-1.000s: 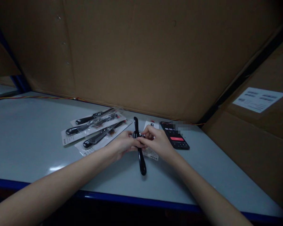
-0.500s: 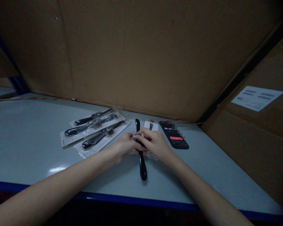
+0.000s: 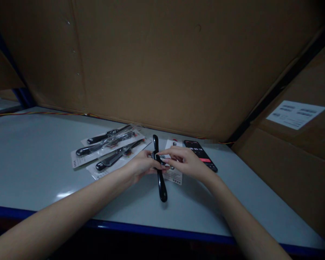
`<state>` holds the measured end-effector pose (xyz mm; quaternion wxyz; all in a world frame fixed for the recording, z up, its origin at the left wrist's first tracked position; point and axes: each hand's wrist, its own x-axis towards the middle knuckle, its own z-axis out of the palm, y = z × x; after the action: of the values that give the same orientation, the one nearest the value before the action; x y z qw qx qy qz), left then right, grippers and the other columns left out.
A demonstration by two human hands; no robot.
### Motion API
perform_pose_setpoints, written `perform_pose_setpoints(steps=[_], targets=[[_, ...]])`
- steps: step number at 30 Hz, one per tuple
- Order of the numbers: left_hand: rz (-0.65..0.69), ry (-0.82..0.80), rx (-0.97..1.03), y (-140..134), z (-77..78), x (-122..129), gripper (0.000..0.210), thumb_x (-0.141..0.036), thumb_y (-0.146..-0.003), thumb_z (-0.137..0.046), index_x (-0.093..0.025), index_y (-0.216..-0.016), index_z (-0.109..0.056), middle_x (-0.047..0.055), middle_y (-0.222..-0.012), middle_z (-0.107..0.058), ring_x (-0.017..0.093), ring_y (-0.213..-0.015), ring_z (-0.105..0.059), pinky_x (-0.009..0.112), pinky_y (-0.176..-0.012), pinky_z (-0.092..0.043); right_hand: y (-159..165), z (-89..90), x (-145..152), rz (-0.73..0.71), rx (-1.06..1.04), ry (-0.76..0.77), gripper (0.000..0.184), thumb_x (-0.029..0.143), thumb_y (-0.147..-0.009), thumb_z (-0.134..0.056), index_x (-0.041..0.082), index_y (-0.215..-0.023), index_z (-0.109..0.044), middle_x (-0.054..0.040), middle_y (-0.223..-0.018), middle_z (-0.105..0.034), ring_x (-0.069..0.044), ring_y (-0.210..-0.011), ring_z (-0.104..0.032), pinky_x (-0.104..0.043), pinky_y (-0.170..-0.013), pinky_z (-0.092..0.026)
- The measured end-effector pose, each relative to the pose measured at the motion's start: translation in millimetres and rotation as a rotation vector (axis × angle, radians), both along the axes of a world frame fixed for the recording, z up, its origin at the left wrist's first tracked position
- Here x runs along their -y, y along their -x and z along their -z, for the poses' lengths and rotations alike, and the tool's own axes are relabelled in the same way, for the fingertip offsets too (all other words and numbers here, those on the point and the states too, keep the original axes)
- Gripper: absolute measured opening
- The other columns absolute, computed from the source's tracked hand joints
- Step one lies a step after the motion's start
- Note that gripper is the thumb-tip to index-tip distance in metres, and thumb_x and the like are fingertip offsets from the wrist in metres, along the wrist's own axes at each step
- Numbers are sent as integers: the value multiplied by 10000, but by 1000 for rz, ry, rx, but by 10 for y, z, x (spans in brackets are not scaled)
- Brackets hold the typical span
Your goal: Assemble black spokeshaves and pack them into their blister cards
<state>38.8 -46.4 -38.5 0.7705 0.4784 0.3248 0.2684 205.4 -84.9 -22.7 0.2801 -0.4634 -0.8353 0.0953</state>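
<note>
A long, glossy black tool (image 3: 161, 184) with a rounded handle end is held up over the table, its handle pointing towards me. My left hand (image 3: 142, 165) grips it round the middle, thumb on top. From the other side, my right hand (image 3: 185, 160) pinches at the same middle part with thumb and forefinger; the fingers cover the detail there. Under and behind the right hand lies a printed white card (image 3: 175, 178), partly hidden. What exact kind of tool it is, I cannot tell.
Several similar black tools in clear packs on white cards (image 3: 105, 151) overlap at the left. A phone (image 3: 204, 153) with a running timer lies at the right, partly behind my right hand. Cardboard walls (image 3: 157, 72) enclose the grey table (image 3: 43, 162), which has a blue front edge.
My right hand has shifted slightly right and its fingers have loosened from the tool's middle, showing more of it. The tool has moved slightly up and left. More of the card shows.
</note>
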Motion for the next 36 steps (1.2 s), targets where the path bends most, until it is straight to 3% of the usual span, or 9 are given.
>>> perform_pose_setpoints(steps=[5, 11, 17, 23, 28, 33, 36], targets=[[23, 10, 3, 4, -14, 36, 327, 34, -547, -662, -61, -843, -561, 90, -703, -667, 180, -673, -659, 352, -759, -528, 1, -1, 20, -2, 103, -75, 289, 237, -817, -522, 248, -1103, -561, -13, -807, -576, -112, -633, -476, -238, -595, -361], [-16, 17, -12, -5, 15, 27, 319, 50, -556, -646, -80, -821, -527, 70, -697, -660, 160, -637, -653, 337, -740, -532, 36, 7, 32, 34, 193, -174, 162, 243, -827, -502, 206, -944, -607, -26, -787, -533, -142, -719, -494, -257, -624, -364], [3, 19, -31, -6, 16, 4, 359, 73, -560, -614, -90, -856, -494, 70, -691, -663, 163, -626, -658, 316, -713, -536, 30, 16, 31, -19, 221, -174, 256, 202, -828, -488, 237, -1069, -567, -47, -875, -550, -165, -788, -508, -289, -659, -387], [43, 41, -7, 0, -4, 14, 355, 69, -549, -625, -102, -835, -500, 48, -639, -652, 181, -673, -666, 331, -754, -524, 24, -19, 38, 23, 233, -186, 73, 238, -818, -509, 197, -812, -568, -34, -812, -557, -159, -756, -497, -278, -641, -364], [19, -2, -56, -8, 10, 14, 363, 54, -518, -642, -103, -817, -511, 39, -646, -648, 165, -608, -654, 322, -719, -529, 139, 27, 46, 150, 274, -240, 213, 284, -822, -497, 174, -640, -505, -12, -669, -524, -134, -647, -464, -271, -612, -308], [-56, -36, -65, -17, 41, 4, 392, 86, -504, -595, -118, -822, -492, 9, -635, -640, 162, -596, -649, 309, -662, -538, 242, 88, 50, 121, 114, -73, 398, 324, -878, -398, 161, -526, -489, 15, -540, -461, -96, -543, -440, -248, -570, -303], [-61, -19, -64, -11, 46, -16, 400, 63, -515, -619, -117, -847, -486, 17, -623, -639, 165, -594, -650, 296, -651, -537, 230, 49, 60, 68, -62, 24, 391, 346, -887, -377, 158, -584, -539, 5, -578, -500, -99, -567, -474, -226, -543, -326]])
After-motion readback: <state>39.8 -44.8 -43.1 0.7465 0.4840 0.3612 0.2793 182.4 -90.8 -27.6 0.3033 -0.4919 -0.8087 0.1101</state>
